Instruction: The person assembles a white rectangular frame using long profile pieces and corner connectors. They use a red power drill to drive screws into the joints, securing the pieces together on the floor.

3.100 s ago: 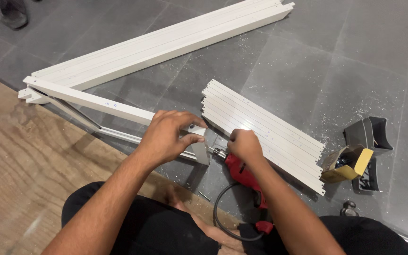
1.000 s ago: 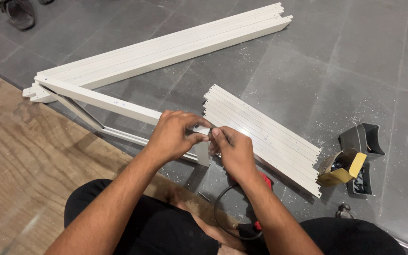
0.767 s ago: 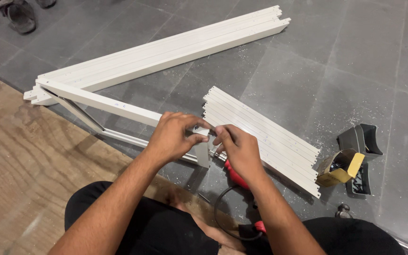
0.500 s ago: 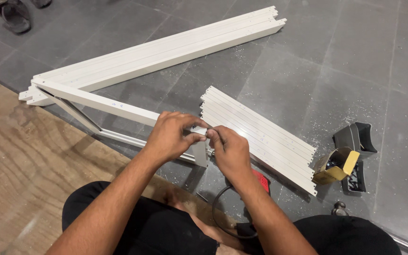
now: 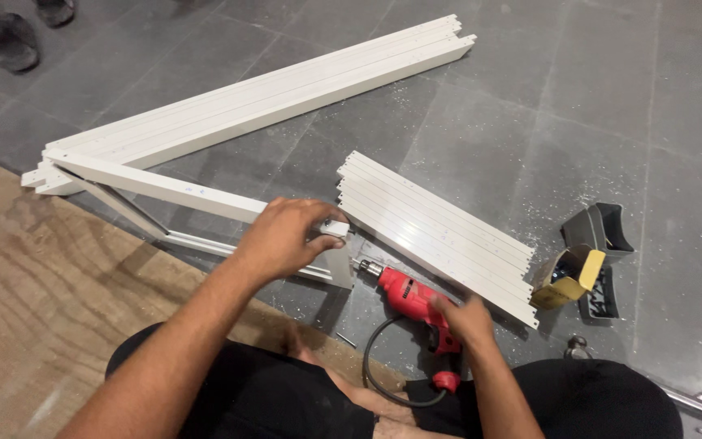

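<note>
My left hand grips the near end of a white frame rail that runs left across the floor, with a short white end piece standing under it. My right hand rests on the handle of a red corded drill lying on the grey floor just right of that end, its chuck pointing at the frame. A stack of several short white slats lies just beyond the drill.
A bundle of long white rails stretches to the upper right. A small yellow box and black plastic pieces lie at the right. A brown plywood sheet covers the floor at left. Shoes sit at top left.
My right hand has left the frame end, where both hands were working together, and dropped down onto the red drill. My left hand stays on the rail end.
</note>
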